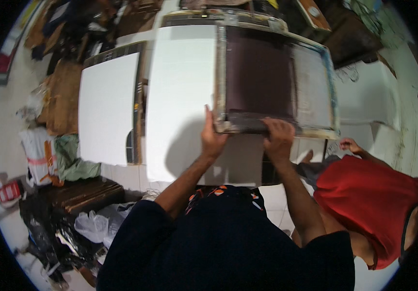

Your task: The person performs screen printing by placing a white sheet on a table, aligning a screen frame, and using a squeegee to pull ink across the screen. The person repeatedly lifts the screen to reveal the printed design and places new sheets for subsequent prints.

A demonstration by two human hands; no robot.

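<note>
A flat frame with a dark mesh panel (260,72), which looks like a printing screen, lies over the right part of a large white sheet (180,92). At its near left corner, my left hand (213,139) grips the edge, one finger stretched up along the side. My right hand (279,138) is closed over the near edge further right, fingers curled on the rim. Right of the dark panel is a pale panel (313,87) with a blue-stained border; I cannot tell whether it belongs to the same frame. The undersides of both grips are hidden.
Another white sheet on a board (107,106) lies to the left. A person in a red top (364,203) is close at my right. Stacked brown boards (88,194), plastic bags (92,225) and cloth bundles (71,155) crowd the left side.
</note>
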